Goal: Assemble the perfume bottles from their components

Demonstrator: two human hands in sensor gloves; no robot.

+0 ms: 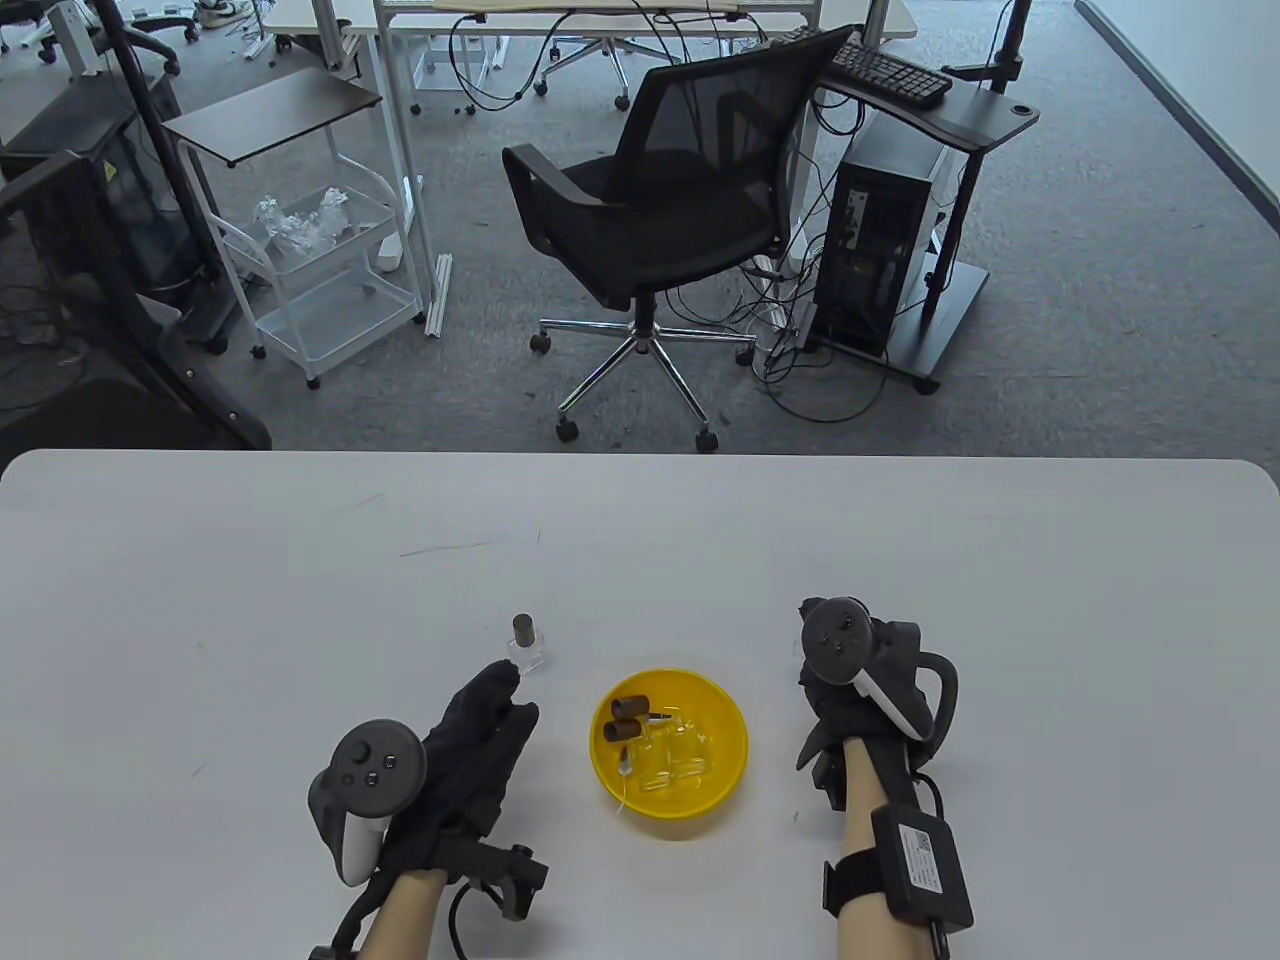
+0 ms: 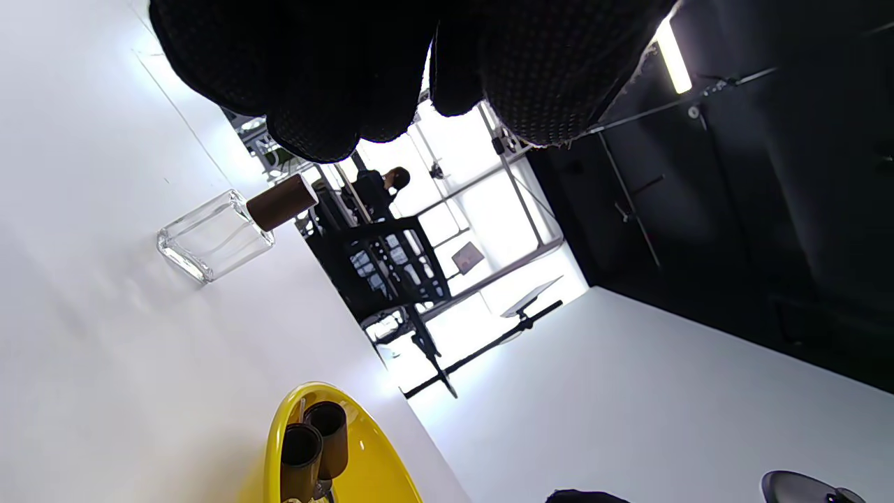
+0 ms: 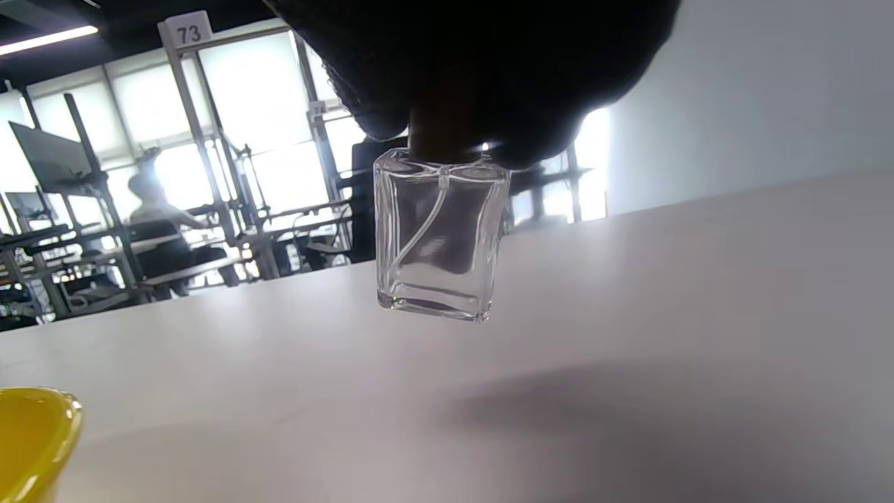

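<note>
two gloved hands worked at a white table [image 1: 200,560] beside a yellow bowl [image 1: 735,745].
the right hand [image 1: 850,680] pinched the top of a clear bottle [image 3: 438,234], just above the table. the left hand [image 1: 470,740] lay relaxed, holding nothing, near a capped bottle [image 1: 526,645]. brown caps [image 1: 628,715] and glass parts sat in the bowl.

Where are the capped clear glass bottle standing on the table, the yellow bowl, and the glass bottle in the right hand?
Capped clear glass bottle [image 1: 527,652]: table view, on its glass body.
Yellow bowl [image 1: 722,792]: table view, on its near right rim.
Glass bottle in the right hand [image 3: 438,241]: right wrist view, on its front face.
</note>
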